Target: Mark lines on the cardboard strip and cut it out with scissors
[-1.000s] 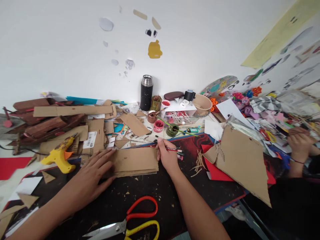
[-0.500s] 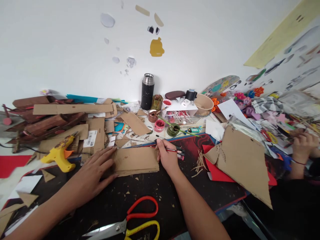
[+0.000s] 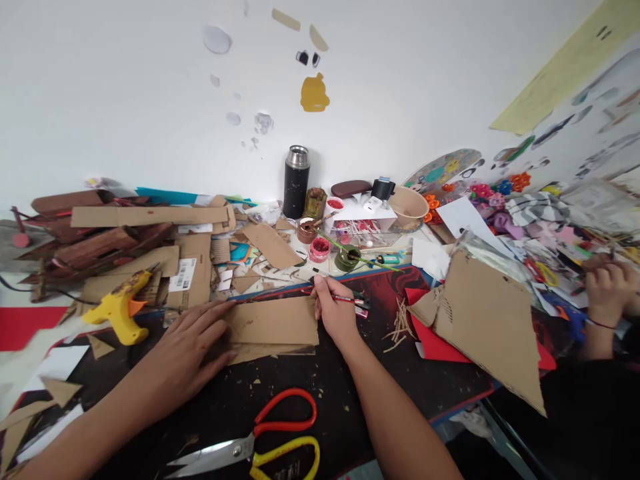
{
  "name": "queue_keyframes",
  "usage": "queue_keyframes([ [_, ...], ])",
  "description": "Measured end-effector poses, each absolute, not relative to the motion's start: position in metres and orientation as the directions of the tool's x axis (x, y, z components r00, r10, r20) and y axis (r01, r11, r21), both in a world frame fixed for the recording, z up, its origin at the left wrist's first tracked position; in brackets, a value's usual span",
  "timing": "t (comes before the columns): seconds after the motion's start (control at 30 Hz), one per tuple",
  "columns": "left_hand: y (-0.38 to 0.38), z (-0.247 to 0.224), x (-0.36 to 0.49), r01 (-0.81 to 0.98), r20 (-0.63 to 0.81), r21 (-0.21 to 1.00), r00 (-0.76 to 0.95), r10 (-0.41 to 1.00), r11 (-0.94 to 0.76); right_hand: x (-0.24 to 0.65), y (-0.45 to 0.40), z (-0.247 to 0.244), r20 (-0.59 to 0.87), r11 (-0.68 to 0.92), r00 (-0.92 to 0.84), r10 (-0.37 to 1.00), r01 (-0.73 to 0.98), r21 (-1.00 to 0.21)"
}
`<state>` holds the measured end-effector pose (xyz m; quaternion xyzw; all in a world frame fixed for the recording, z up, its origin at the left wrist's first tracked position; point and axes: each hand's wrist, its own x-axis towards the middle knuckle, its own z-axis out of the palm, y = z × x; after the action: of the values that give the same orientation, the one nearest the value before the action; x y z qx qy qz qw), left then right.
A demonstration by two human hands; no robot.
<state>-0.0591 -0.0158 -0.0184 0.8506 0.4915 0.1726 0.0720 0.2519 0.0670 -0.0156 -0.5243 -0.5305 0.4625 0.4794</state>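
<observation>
Your left hand [image 3: 193, 350] lies palm-down, fingers loosely spread, over the left end of the card [image 3: 275, 320]. Nothing gripped; reads as a hold-down, so the card can't skate on the smooth dark counter [image 3: 330, 373]. Your right hand [image 3: 334, 310] is closed in a writing grip on a slim, red-marked pencil [image 3: 345, 298], knuckles beside the card's right edge. Can't tell if the tip touches; fingers cover it. Arms come in from both sides, so the card sits squarely between your hands.

Card is a flat brown rectangle, dull surface, a few small marks. Under it, a second sheet [image 3: 285, 349] pokes out along the near edge; likely stacked to compare outlines, but that's a guess.

Scissors [image 3: 247, 448] lie nearest you, bare steel blades slightly parted, one loop red, one yellow. Probably parked there for easy reach. Glue gun [image 3: 120, 313] rests left of your left hand, glossy yellow plastic, clear of the card.

Paint jars sit behind: brown [image 3: 306, 232], pink [image 3: 320, 250], dark green [image 3: 345, 259], presumably out of elbow range. Right of your right hand: thin, stiff-looking sticks [image 3: 399, 323], then a torn-edged panel [image 3: 493, 320] on a red sheet [image 3: 443, 350].
</observation>
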Motion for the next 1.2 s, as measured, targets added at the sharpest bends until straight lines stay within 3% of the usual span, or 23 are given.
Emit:
queue_keyframes([
  [0.37, 0.005, -0.008, -0.020, 0.733, 0.206, 0.292, 0.579, 0.789, -0.614, 0.251, 0.064, -0.010, 0.039, 0.038, 0.003, 0.999, 0.174, -0.984],
  [0.67, 0.017, -0.006, 0.015, 0.686, 0.162, 0.293, 0.650, 0.742, -0.666, 0.252, 0.062, -0.006, 0.135, 0.139, -0.035, 0.990, 0.291, -0.946],
  [1.2, 0.011, -0.021, 0.010, 0.691, 0.195, 0.386, 0.586, 0.786, -0.611, 0.252, 0.060, -0.001, 0.204, 0.226, -0.100, 0.974, 0.360, -0.905],
])
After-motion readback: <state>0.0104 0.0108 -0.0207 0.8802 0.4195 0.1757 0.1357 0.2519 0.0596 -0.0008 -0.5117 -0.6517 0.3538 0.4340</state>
